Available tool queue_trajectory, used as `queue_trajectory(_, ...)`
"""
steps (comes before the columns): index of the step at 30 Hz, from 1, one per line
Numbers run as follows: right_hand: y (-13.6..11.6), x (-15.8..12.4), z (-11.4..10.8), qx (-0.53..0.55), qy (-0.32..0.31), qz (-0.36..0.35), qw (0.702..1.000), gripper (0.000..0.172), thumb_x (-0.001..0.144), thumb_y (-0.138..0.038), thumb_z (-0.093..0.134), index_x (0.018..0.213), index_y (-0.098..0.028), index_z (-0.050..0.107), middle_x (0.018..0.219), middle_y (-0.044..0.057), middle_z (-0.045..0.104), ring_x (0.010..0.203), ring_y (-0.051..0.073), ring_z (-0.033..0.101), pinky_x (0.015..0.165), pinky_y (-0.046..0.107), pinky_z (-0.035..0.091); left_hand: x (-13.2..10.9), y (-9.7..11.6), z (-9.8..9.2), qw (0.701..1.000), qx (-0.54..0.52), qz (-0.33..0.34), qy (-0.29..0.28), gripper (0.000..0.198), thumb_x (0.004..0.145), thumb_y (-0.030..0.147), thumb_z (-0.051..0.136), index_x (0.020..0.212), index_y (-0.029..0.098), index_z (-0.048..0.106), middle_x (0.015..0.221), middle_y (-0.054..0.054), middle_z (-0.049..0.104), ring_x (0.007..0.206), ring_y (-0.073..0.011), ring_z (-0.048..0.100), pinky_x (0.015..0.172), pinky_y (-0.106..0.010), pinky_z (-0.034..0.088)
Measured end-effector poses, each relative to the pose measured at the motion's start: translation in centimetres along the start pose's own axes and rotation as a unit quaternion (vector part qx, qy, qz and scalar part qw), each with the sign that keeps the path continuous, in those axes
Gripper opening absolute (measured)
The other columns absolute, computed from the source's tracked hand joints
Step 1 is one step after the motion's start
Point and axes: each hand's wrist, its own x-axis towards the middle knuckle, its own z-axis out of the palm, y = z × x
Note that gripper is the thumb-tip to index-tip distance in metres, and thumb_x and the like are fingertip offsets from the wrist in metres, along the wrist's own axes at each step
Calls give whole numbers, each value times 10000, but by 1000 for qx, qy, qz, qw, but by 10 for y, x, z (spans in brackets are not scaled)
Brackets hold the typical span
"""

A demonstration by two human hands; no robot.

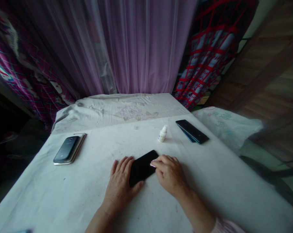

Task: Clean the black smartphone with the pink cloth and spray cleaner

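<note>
A black smartphone point(142, 168) lies flat and slanted on the white-covered table, its dark face up. My left hand point(119, 184) grips its left end, fingers along the far side and thumb at the near edge. Over the phone's right part, my right hand point(170, 174) is closed in a pinch on a small pale pink piece of cloth point(153, 164), which touches the screen. Most of the cloth is hidden by the fingers. Just beyond the phone stands a small white bottle point(162, 134) with a nozzle top, upright.
Stacked phones point(67, 149) lie at the left of the table point(93, 194). Two dark phones point(192, 131) overlap at the right. Purple curtains point(144, 48) hang behind the table's far edge. Beside the right edge is a whitish plastic bag point(226, 126).
</note>
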Motion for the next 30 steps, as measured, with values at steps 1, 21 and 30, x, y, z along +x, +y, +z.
queue_trajectory(1,2,0,0,-5,3,0,1000,347,770,-18,539,921,-257,740,879,25,683,829,163,602,750,306,374,0,0,0,1000,1,1,1,670,811,481,647,1378,183,450,1365,-152,568,1291,-350,489,1104,-594,294)
queue_trajectory(21,-7,0,-5,78,-59,-74,992,309,773,-29,583,884,-268,744,853,2,674,828,146,593,763,283,419,-2,-4,2,1000,21,10,-7,673,837,510,626,1379,173,413,1389,-162,547,1307,-346,473,1106,-585,279)
queue_trajectory(30,8,2,-8,67,-68,-49,994,321,744,17,547,862,-234,710,871,11,659,857,171,573,771,312,387,-1,-4,2,999,30,17,-3,661,844,499,621,1383,176,416,1392,-150,550,1302,-341,481,1106,-578,283)
